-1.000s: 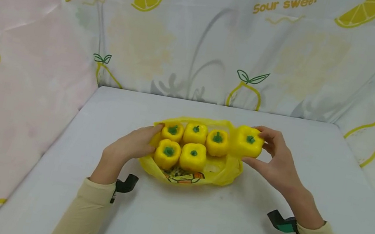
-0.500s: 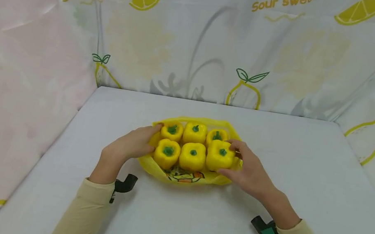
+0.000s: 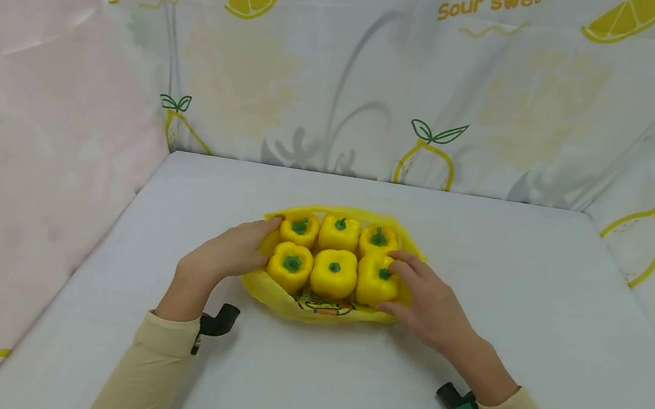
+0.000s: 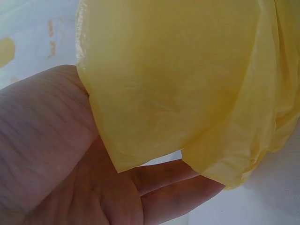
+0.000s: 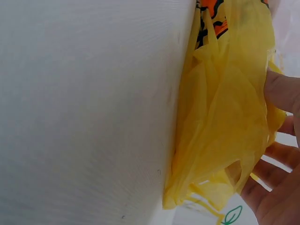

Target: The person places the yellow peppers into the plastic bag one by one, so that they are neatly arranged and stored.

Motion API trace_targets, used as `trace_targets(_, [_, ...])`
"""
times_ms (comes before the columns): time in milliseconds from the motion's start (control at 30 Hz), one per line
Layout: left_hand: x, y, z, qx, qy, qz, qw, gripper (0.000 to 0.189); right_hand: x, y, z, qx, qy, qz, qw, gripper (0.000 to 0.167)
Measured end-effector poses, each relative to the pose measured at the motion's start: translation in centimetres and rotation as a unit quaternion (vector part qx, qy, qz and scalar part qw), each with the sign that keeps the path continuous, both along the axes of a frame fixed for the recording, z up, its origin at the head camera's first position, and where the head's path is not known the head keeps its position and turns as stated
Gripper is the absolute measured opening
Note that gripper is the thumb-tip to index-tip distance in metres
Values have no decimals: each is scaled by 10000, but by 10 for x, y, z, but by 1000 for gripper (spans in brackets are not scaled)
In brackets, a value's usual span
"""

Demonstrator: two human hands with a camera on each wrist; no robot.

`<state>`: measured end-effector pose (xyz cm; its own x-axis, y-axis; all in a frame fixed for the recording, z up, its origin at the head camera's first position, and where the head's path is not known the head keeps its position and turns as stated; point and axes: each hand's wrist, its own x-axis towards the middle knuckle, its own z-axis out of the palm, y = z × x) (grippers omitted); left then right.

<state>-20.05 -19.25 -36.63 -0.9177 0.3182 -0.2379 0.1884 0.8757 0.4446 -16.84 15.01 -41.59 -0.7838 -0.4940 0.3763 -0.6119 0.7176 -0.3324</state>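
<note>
Several yellow bell peppers with green stems sit upright in two rows inside an opened yellow plastic bag (image 3: 278,300) on the white table. My left hand (image 3: 231,246) holds the bag's left side, thumb and fingertips over its rim; in the left wrist view a yellow flap of the bag (image 4: 173,89) covers part of that hand. My right hand (image 3: 431,307) grips the front right bell pepper (image 3: 372,288) between thumb and fingers, low in the bag. In the right wrist view the bag's crumpled side (image 5: 220,117) hides this pepper, and the right fingers reach over its edge.
The white table (image 3: 295,389) extends around the bag on every side. Behind it and at both sides hang pale cloth walls (image 3: 354,55) printed with lemons and lettering. A dark wrist camera (image 3: 220,321) sticks out from the left wrist, another (image 3: 454,400) from the right.
My right hand has brought the bell pepper from the bag's right side leftward and down into the front right spot of the bag. The left hand has stayed at the bag's left rim.
</note>
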Motion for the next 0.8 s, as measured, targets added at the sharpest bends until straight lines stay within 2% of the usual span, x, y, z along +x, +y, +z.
trace_targets(167, [1, -1, 1, -13, 23, -15, 10000, 70, 0, -2, -1, 91, 552, 85, 9984, 54])
trace_targets(267, [1, -1, 2, -35, 12, 13, 10000, 71, 1, -4, 0, 64, 670, 56, 9977, 54])
trace_targets(500, [0, 0, 1, 24, 19, -32, 10000, 71, 4, -3, 3, 114, 374, -47, 9992, 55])
trace_targets(667, [1, -3, 5, 167, 133, -106, 9997, 70, 9, 1, 12, -188, 21, -57, 9998, 59])
trace_targets(800, [1, -5, 7, 250, 310, -135, 9991, 67, 7, 10, 20, -425, 34, -180, 9989, 64])
